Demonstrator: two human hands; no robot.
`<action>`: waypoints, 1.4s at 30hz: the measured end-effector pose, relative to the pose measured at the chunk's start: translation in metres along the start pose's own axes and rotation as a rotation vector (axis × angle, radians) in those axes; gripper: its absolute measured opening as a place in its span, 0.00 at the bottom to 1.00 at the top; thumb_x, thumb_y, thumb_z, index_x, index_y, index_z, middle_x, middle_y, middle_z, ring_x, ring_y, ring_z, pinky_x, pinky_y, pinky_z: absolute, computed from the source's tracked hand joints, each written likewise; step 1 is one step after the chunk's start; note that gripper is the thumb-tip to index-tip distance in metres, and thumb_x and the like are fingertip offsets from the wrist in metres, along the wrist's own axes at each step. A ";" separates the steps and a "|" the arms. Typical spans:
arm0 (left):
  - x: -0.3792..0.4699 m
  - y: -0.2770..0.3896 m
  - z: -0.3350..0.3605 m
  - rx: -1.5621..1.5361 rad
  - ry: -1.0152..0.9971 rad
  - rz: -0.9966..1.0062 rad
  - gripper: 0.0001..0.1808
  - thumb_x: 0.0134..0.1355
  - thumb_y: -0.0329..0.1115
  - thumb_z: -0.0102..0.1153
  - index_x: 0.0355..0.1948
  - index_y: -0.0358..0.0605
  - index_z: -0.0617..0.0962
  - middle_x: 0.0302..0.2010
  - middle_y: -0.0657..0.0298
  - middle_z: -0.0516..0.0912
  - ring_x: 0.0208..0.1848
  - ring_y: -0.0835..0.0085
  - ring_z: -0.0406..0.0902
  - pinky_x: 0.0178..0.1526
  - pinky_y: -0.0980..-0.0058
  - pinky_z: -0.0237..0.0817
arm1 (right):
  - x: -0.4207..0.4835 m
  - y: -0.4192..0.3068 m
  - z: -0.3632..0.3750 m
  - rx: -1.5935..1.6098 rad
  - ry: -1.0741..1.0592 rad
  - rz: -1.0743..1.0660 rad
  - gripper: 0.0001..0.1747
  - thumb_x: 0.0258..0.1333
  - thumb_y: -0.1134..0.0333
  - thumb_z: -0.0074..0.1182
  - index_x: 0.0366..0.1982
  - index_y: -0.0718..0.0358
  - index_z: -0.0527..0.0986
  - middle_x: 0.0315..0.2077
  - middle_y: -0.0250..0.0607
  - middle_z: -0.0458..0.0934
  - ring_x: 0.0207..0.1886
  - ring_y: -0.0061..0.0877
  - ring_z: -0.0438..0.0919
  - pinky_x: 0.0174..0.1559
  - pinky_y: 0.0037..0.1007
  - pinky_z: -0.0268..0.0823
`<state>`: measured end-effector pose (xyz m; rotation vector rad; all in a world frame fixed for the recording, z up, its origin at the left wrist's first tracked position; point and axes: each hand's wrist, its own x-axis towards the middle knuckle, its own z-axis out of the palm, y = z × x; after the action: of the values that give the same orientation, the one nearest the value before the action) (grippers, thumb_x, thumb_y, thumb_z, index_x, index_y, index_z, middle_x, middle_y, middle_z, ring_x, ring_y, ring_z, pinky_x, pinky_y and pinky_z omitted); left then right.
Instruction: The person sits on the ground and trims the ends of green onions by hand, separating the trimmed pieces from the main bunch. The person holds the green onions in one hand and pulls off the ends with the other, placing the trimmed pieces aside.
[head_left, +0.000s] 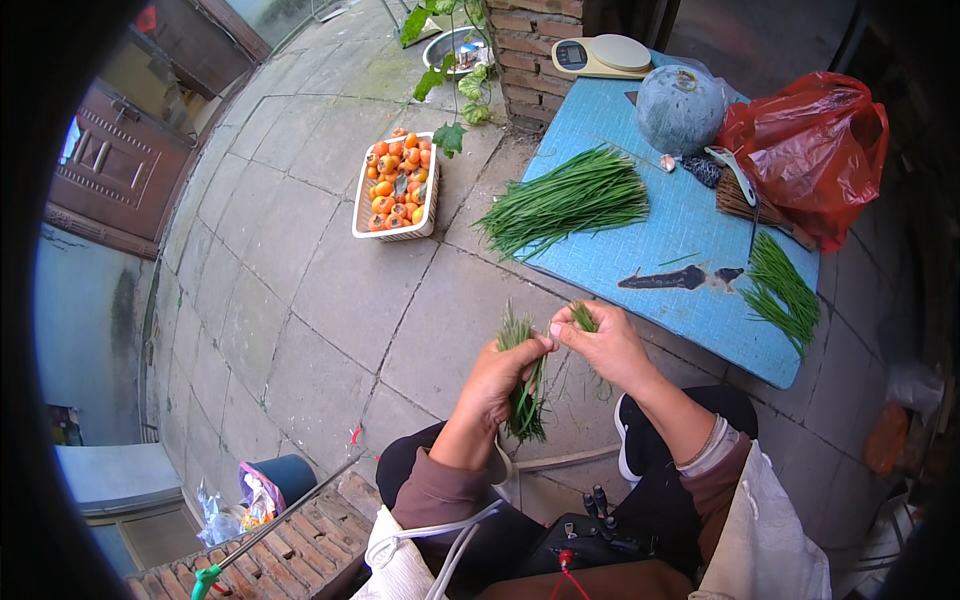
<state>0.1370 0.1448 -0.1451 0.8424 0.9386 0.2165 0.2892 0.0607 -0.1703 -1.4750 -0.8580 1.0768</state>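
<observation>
My left hand (491, 379) is closed around a bunch of Chinese chives (527, 409), its pale cut ends upward and its green leaves hanging below the fist. Close beside it, my right hand (609, 341) grips a smaller tuft of chives (583, 316). The fingertips of both hands nearly meet, and thin strands dangle between them. On the blue table (577, 262) beyond my hands lies a large heap of chives (574, 196). A smaller chive bundle (781, 292) rests at the table's right edge.
A grey-green pumpkin (679, 109), a kitchen scale (604, 56), a red plastic bag (810, 150) and a white-handled peeler (733, 174) sit on the table. A white basket of persimmons (391, 234) stands on the paved floor. At lower left are a low brick wall (292, 551) and a tipped bin (289, 480).
</observation>
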 end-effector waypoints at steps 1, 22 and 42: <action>0.000 -0.001 0.000 0.010 0.008 0.005 0.09 0.58 0.34 0.60 0.32 0.38 0.81 0.15 0.73 0.66 0.15 0.83 0.60 0.18 0.82 0.54 | 0.000 -0.001 0.000 -0.058 0.010 -0.006 0.10 0.57 0.65 0.59 0.31 0.65 0.77 0.23 0.31 0.79 0.28 0.13 0.73 0.33 0.24 0.67; 0.001 -0.003 -0.001 0.006 0.014 0.030 0.05 0.56 0.31 0.60 0.29 0.40 0.80 0.14 0.73 0.65 0.15 0.83 0.60 0.17 0.80 0.54 | 0.000 -0.006 -0.001 -0.007 0.045 -0.017 0.11 0.60 0.64 0.58 0.37 0.64 0.77 0.27 0.26 0.76 0.30 0.13 0.71 0.35 0.22 0.67; -0.006 0.001 -0.001 0.076 0.058 0.037 0.05 0.54 0.31 0.61 0.27 0.41 0.79 0.14 0.74 0.66 0.13 0.84 0.59 0.17 0.80 0.51 | 0.002 -0.010 -0.014 -0.689 0.139 -0.236 0.08 0.53 0.67 0.59 0.32 0.64 0.75 0.23 0.42 0.79 0.23 0.35 0.79 0.28 0.34 0.70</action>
<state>0.1325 0.1428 -0.1407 0.9279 0.9911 0.2396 0.3031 0.0600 -0.1610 -1.9163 -1.3441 0.5050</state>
